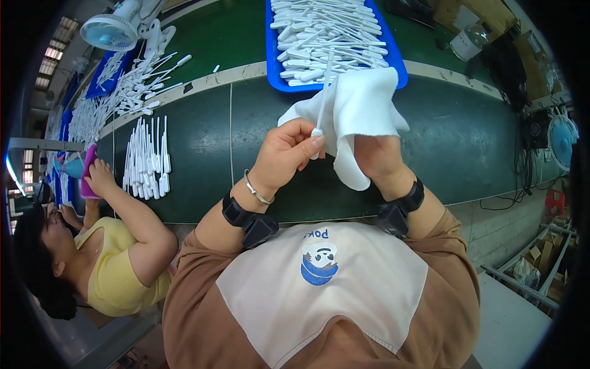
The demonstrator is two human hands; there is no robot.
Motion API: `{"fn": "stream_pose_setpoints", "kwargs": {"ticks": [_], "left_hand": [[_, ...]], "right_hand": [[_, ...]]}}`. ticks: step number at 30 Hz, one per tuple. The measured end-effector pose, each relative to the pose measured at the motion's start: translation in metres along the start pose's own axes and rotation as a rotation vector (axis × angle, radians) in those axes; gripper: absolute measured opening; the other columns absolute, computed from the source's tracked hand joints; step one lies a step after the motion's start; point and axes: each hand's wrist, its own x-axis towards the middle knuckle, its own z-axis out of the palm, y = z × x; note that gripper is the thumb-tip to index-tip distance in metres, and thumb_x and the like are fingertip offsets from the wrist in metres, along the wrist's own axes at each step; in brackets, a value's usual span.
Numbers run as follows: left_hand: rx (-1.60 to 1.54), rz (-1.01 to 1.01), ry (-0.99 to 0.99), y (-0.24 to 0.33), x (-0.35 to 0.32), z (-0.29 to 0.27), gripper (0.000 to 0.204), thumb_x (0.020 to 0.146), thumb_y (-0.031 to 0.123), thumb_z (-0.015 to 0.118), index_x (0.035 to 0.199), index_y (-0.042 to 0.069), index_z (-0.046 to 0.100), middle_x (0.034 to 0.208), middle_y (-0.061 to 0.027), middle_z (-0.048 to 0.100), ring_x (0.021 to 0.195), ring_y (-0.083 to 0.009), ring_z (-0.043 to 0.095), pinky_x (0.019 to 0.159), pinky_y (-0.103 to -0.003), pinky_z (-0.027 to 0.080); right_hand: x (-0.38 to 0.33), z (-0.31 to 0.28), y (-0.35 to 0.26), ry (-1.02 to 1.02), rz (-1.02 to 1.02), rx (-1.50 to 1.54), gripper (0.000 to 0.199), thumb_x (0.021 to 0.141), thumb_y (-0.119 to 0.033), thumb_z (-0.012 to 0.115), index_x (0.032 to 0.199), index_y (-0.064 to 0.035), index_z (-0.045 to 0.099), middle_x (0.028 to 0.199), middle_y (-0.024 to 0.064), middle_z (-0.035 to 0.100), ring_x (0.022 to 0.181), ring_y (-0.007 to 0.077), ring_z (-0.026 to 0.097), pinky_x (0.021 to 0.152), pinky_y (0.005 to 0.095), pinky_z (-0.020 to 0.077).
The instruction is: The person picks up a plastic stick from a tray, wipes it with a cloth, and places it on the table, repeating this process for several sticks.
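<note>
Between the thumb and fingers of my left hand (pixel 279 157) is the thick end of a white plastic stick (pixel 323 101), its thin stem pointing up and away from me. My right hand (pixel 380 158) holds a white cloth (pixel 369 101), which drapes over it and hides most of its fingers. The cloth's left part hangs right beside the stick, partly behind it. Just beyond the hands is a blue tray (pixel 398 64) heaped with similar white sticks (pixel 326 34). To the left, more white sticks (pixel 147 163) lie side by side in rows on the green work surface (pixel 196 135).
A co-worker in a yellow top (pixel 123 270) works at the left with a purple cloth (pixel 90 172). Loose sticks (pixel 92 120) pile up beyond them. A fan (pixel 110 31) stands far left, another fan (pixel 562 136) at the right. A clear bottle (pixel 470 43) is at the back right.
</note>
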Motion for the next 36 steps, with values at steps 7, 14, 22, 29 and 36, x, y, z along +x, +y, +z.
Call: {"fn": "stream_pose_setpoints", "kwargs": {"ticks": [7, 14, 22, 29, 36], "left_hand": [[0.195, -0.036, 0.100, -0.007, 0.008, -0.005, 0.010, 0.080, 0.011, 0.055, 0.085, 0.002, 0.056, 0.066, -0.0021, 0.057, 0.051, -0.0029, 0.045, 0.045, -0.016, 0.036], [0.732, 0.352, 0.078, -0.023, 0.008, 0.001, 0.014, 0.079, 0.012, 0.057, 0.087, 0.001, 0.057, 0.068, -0.0018, 0.059, 0.062, -0.0059, 0.051, 0.058, -0.021, 0.043], [0.467, -0.113, -0.100, -0.001, 0.003, 0.010, 0.017, 0.082, 0.016, 0.053, 0.087, 0.000, 0.057, 0.066, -0.0022, 0.055, 0.055, -0.0071, 0.047, 0.051, -0.019, 0.041], [-0.362, -0.271, -0.191, -0.014, 0.009, 0.002, 0.026, 0.089, 0.025, 0.041, 0.088, 0.002, 0.052, 0.064, -0.0018, 0.047, 0.048, -0.0048, 0.035, 0.041, -0.016, 0.032], [-0.398, -0.369, -0.253, -0.011, 0.009, 0.004, 0.028, 0.090, 0.028, 0.039, 0.085, 0.003, 0.050, 0.060, -0.0010, 0.045, 0.045, -0.0043, 0.033, 0.037, -0.016, 0.029]], "right_hand": [[0.004, -0.025, 0.030, 0.035, 0.098, -0.069, 0.034, 0.082, -0.022, 0.053, 0.112, -0.0077, 0.045, 0.103, 0.0064, 0.051, 0.093, 0.0164, 0.051, 0.078, 0.0295, 0.0435], [-0.005, -0.040, 0.024, -0.007, -0.400, -1.149, 0.027, 0.082, -0.013, 0.054, 0.107, -0.0073, 0.048, 0.099, 0.0059, 0.053, 0.090, 0.0149, 0.052, 0.078, 0.0280, 0.0436], [0.009, -0.055, -0.024, 0.369, -0.295, -0.588, 0.024, 0.084, -0.012, 0.048, 0.107, -0.0032, 0.047, 0.095, 0.0089, 0.054, 0.082, 0.0166, 0.053, 0.071, 0.0285, 0.0452], [-0.002, -0.020, 0.011, 0.063, 0.052, -0.649, 0.027, 0.085, -0.015, 0.045, 0.108, -0.0019, 0.046, 0.089, 0.0117, 0.055, 0.075, 0.0199, 0.056, 0.069, 0.0287, 0.0463], [-0.001, -0.019, -0.009, 0.272, -0.061, -0.286, 0.029, 0.080, -0.019, 0.051, 0.103, -0.0016, 0.048, 0.087, 0.0105, 0.055, 0.078, 0.0213, 0.055, 0.067, 0.0309, 0.0458]]}}
